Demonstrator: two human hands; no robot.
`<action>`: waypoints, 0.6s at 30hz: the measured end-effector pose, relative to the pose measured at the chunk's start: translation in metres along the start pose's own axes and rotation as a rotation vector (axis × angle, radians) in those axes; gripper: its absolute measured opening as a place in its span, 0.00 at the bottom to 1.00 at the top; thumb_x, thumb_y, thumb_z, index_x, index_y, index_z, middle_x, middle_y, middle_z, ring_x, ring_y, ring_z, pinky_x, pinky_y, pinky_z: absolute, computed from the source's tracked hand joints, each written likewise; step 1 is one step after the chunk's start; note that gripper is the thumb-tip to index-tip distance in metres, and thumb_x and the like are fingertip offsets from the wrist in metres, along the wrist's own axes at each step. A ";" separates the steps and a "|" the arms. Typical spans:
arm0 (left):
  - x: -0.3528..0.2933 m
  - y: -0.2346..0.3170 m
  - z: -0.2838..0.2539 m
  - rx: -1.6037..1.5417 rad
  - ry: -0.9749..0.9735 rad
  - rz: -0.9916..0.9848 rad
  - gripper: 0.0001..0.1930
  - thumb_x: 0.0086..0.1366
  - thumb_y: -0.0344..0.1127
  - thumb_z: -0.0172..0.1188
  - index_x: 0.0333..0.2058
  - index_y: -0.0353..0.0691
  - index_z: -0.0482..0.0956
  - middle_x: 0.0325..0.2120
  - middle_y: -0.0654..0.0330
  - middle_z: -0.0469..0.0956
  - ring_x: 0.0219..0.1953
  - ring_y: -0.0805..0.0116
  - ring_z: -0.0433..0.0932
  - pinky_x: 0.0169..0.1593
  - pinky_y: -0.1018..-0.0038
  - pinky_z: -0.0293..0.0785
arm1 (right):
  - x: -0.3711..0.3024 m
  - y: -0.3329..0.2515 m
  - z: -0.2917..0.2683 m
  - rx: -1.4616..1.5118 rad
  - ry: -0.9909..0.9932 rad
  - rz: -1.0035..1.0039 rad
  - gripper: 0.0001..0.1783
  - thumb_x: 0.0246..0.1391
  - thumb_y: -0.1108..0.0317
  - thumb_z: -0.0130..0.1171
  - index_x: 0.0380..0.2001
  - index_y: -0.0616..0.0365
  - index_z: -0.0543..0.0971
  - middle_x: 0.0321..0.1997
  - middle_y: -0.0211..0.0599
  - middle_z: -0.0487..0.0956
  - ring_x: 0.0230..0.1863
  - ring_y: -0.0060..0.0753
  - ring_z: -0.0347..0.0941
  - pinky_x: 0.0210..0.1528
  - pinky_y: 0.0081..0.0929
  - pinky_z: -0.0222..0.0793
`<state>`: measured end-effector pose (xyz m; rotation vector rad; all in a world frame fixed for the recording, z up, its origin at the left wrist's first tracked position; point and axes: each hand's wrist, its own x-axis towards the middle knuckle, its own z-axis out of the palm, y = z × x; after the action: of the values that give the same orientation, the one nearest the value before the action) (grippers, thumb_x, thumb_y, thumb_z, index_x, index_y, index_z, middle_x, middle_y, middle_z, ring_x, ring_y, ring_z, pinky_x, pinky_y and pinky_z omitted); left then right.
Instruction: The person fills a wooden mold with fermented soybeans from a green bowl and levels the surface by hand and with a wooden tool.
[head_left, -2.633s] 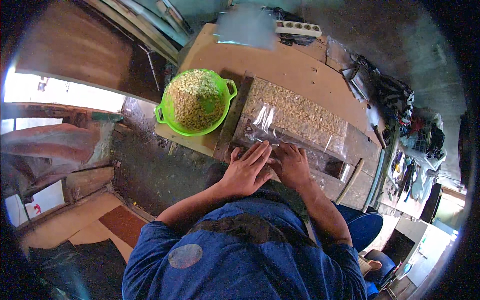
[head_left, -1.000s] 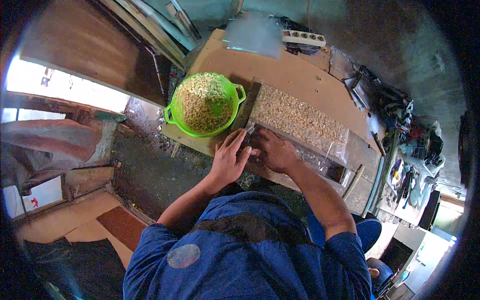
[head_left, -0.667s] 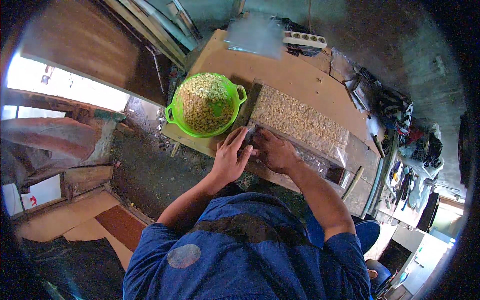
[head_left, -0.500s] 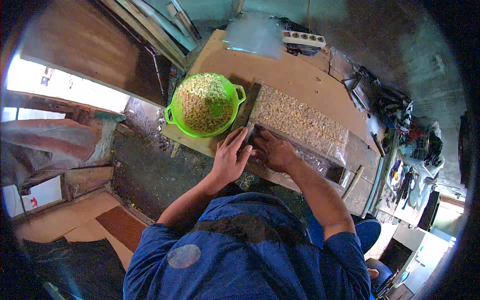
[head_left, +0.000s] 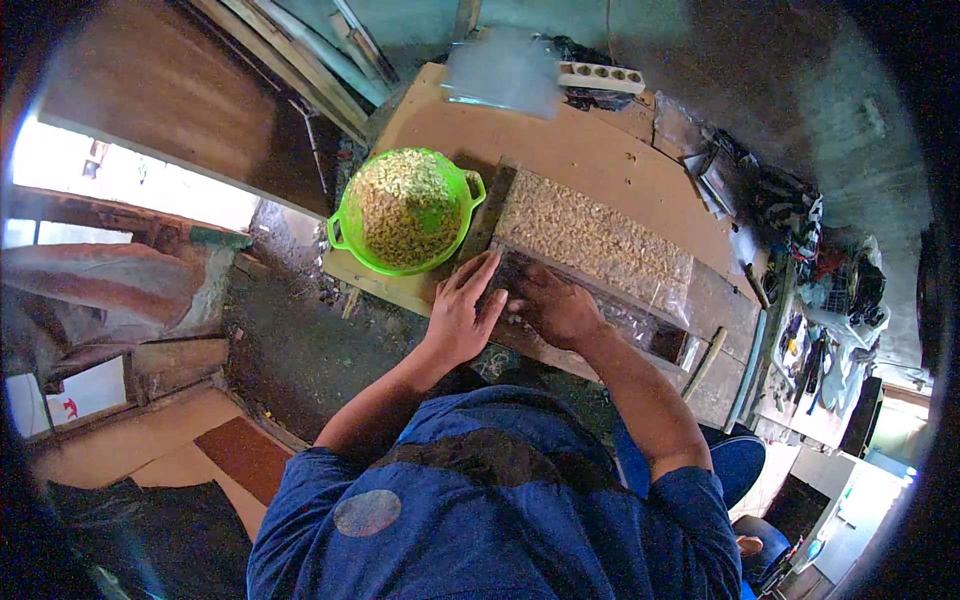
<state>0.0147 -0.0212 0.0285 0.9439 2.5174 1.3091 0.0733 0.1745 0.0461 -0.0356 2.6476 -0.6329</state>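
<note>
My left hand (head_left: 465, 308) lies with its fingers stretched out over the near left corner of a wooden frame (head_left: 487, 225). Close beside it, my right hand (head_left: 560, 308) reaches down over the frame's near strip, its fingers spread and dark against a clear plastic sheet (head_left: 625, 312). Behind both hands, a wide layer of pale, bean-like pieces (head_left: 590, 225) fills the frame, and plastic shows at its right end. Left of the frame stands a bright green, two-handled basket (head_left: 470, 215), holding a heap of the same pale pieces (head_left: 405, 205). Shadow partly hides my right fingertips.
The brown tabletop (head_left: 570, 145) carries a stack of clear plastic bags (head_left: 500, 75) and a white power strip (head_left: 600, 77) at the back. A thin stick (head_left: 706, 362) lies at the right. Cluttered bags (head_left: 845, 290) hang farther right.
My right hand has shifted slightly right and down, opening a small gap from the left hand. The left hand stays nearly where it was.
</note>
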 end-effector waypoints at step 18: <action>-0.001 -0.002 0.004 -0.004 0.010 0.049 0.27 0.68 0.42 0.56 0.63 0.37 0.67 0.60 0.46 0.69 0.62 0.47 0.68 0.61 0.55 0.62 | -0.001 0.007 0.006 -0.003 0.043 -0.055 0.26 0.66 0.44 0.46 0.61 0.43 0.72 0.66 0.48 0.66 0.65 0.53 0.65 0.66 0.47 0.64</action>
<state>0.0155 -0.0200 0.0242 1.0070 2.5127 1.3355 0.0770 0.1785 0.0381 -0.0970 2.6967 -0.6551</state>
